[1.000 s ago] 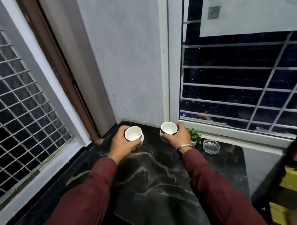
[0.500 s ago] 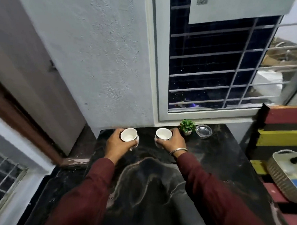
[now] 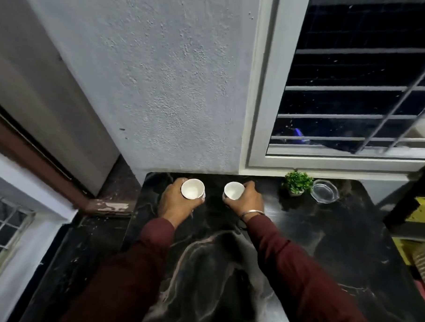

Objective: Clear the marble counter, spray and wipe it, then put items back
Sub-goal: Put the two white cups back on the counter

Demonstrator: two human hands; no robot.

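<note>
So both hands are out over the far end of the black marble counter (image 3: 226, 271), each one wrapped around a small white cup. The left hand (image 3: 174, 203) has its fingers curled around the left cup (image 3: 192, 188), thumb side toward the middle, and the cup's open mouth faces up at the camera, with nothing showing inside. The right hand (image 3: 247, 201) does the same with the right cup (image 3: 233, 190), fingers curled over its far side, and there's a thin metal bangle (image 3: 250, 214) on that wrist. The two cups sit close together between the hands with a small gap, not touching. I can't tell whether the cups are resting on the marble or lifted a bit off it, the angle is straight down. Both are right up near the back edge of the counter, just short of the grey wall (image 3: 161, 85). Out past the right hand, further to its right, there's a little green plant (image 3: 298, 182) in a small pot, and just beside that, on its far side from the hand, a clear glass dish (image 3: 324, 195); those two look nearly touching. Above them is a barred window (image 3: 355, 94). Both arms are in dark red sleeves (image 3: 299, 274).
</note>
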